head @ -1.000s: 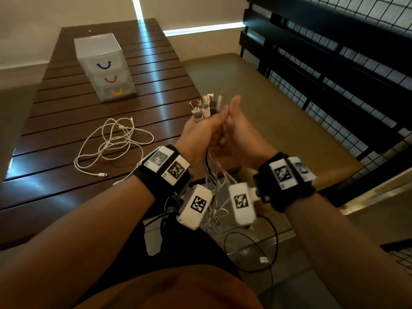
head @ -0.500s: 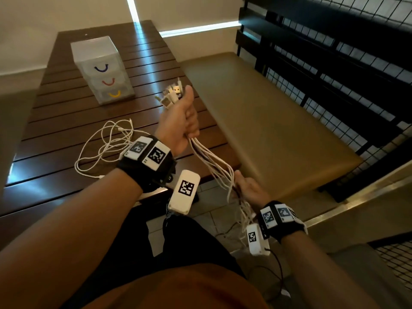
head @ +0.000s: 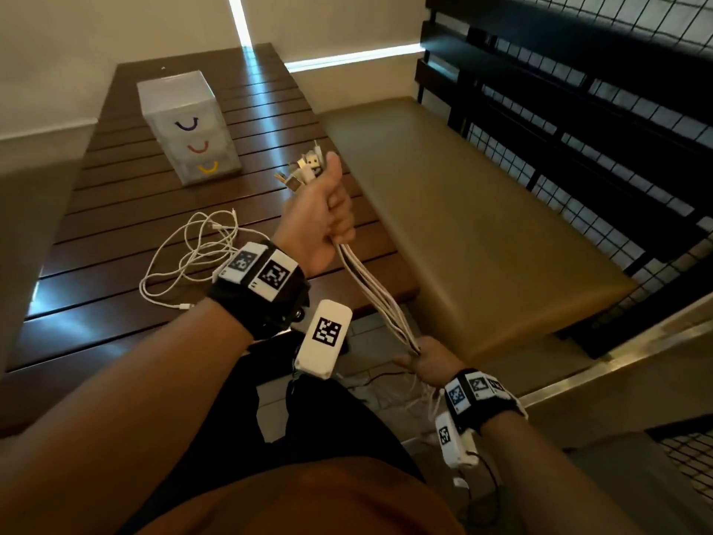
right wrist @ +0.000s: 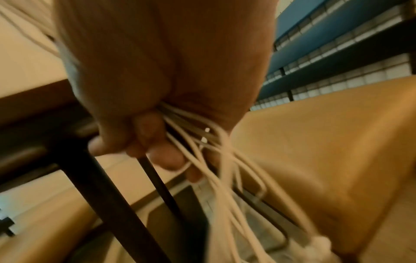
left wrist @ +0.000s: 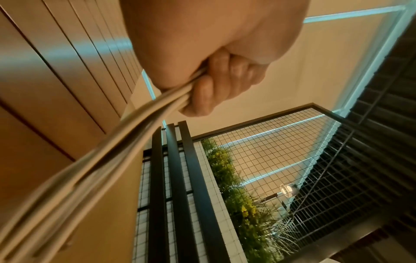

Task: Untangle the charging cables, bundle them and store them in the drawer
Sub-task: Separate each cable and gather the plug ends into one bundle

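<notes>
My left hand [head: 328, 218] is raised over the table's right edge and grips a bunch of white charging cables [head: 376, 289], with their plugs [head: 304, 167] sticking out above the fist. The cables run taut down to my right hand [head: 424, 359], which grips them low beside the bench. In the left wrist view the fingers [left wrist: 213, 89] curl round the cable bunch [left wrist: 108, 151]. The right wrist view, blurred, shows the cables [right wrist: 209, 160] fanning out below my fingers [right wrist: 157, 142]. Another tangle of white cables [head: 193, 256] lies on the table. A small clear three-drawer unit [head: 189, 125] stands further back, its drawers closed.
The dark slatted wooden table [head: 96, 225] fills the left. A tan padded bench [head: 463, 210] lies to the right, backed by a black mesh railing [head: 578, 110]. Loose cable ends trail on the tiled floor [head: 378, 391] between table and bench.
A second ago both hands were together at the plug ends. My right hand has since slid down along the cables to below table height, pulling them straight; the left hand stays raised.
</notes>
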Available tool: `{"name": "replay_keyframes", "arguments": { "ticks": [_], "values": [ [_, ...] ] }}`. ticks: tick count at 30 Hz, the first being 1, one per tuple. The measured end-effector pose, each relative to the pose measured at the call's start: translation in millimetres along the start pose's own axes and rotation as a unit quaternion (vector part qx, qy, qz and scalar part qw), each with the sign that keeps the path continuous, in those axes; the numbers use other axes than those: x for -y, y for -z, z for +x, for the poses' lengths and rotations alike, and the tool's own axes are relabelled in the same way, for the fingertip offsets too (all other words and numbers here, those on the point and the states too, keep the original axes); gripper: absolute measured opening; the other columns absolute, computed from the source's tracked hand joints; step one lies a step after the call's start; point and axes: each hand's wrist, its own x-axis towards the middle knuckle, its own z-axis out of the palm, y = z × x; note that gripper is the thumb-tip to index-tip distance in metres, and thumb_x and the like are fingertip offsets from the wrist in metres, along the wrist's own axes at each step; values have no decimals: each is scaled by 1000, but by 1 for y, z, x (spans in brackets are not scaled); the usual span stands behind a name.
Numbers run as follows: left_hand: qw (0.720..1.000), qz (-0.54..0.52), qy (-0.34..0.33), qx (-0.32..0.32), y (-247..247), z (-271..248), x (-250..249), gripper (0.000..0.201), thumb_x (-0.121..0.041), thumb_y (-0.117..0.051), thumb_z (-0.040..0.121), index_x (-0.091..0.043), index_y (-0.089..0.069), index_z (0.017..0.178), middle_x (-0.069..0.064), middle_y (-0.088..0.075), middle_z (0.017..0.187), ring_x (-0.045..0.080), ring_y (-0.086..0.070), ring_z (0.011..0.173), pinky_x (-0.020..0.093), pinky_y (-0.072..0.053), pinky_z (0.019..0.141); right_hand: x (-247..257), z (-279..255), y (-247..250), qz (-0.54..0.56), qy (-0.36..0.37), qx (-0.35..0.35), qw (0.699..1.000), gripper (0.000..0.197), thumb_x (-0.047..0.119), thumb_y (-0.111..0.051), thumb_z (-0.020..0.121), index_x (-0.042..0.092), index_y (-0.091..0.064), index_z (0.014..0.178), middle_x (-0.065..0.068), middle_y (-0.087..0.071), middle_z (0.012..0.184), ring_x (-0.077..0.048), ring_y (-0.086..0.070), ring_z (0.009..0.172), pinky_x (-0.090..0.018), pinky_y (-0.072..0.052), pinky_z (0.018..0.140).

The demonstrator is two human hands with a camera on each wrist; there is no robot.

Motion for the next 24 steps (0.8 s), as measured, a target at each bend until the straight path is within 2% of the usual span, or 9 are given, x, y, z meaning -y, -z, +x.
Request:
{"name": "replay_keyframes", "arguments": {
  "ticks": [3,7,10,12,14,17,20,22,24],
  "values": [
    [999,32,29,14,19,-5,10,47,-43,-36,101,-14,-56,69,-7,-21,37,6,-18,31,18,-15,36,-22,0,-7,-135,-78,77,985,31,38,-71,83,9,-67,94,-11,-68,91,-24,-66,84,-37,-54,74],
    [995,71,64,14,58,-22,21,35,-33,-36,103,-10,-62,98,-8,-23,40,5,-19,32,18,-19,35,15,-14,19,-285,-55,197,936,52,24,-73,83,16,-55,131,-7,-60,126,-26,-58,115,-36,-50,93],
    [989,117,94,16,77,-39,31,35,-33,-39,102,-9,-61,87,-8,-25,42,6,-20,34,22,-18,40,94,-20,57,-271,76,145,949,27,21,-58,94,15,-65,120,-3,-65,119,-18,-61,107,-29,-48,88],
    [986,126,109,19,83,-50,37,36,-32,-40,101,-9,-61,84,-8,-25,43,7,-20,36,23,-16,42,155,-20,67,-116,208,-7,971,20,23,-54,97,12,-70,102,-3,-70,103,-16,-63,96,-33,-49,88],
    [985,128,115,19,88,-58,41,35,-30,-41,101,-10,-61,81,-8,-24,45,8,-18,37,24,-14,44,215,-14,64,29,312,-112,943,23,27,-53,97,11,-69,95,-5,-70,95,-17,-63,91,-32,-48,85],
    [985,131,116,9,96,-69,39,30,-20,-42,101,-8,-59,80,-8,-25,44,8,-19,37,23,-16,42,287,-7,44,14,335,-1,942,38,37,-46,100,6,-68,104,-14,-68,103,-25,-63,95,-32,-48,80],
    [986,129,101,-26,114,-81,31,39,-2,-38,98,-11,-61,68,-5,-28,44,8,-23,37,20,-23,39,319,-12,12,-168,272,172,932,48,45,-33,102,12,-66,112,3,-64,88,1,-62,64,-16,-44,55],
    [986,128,83,-71,127,-91,30,55,1,-32,99,-18,-60,55,-3,-32,45,7,-29,36,20,-28,38,326,-7,-14,-212,279,180,919,47,41,-31,104,11,-67,110,7,-58,76,7,-56,47,-8,-38,40],
    [983,89,80,-140,140,-99,32,48,-1,-26,102,-18,-53,67,2,-41,55,11,-41,45,24,-36,44,328,1,-39,-215,306,165,913,49,42,-29,104,13,-68,110,1,-66,90,3,-61,66,-5,-45,58]
  ]
}}
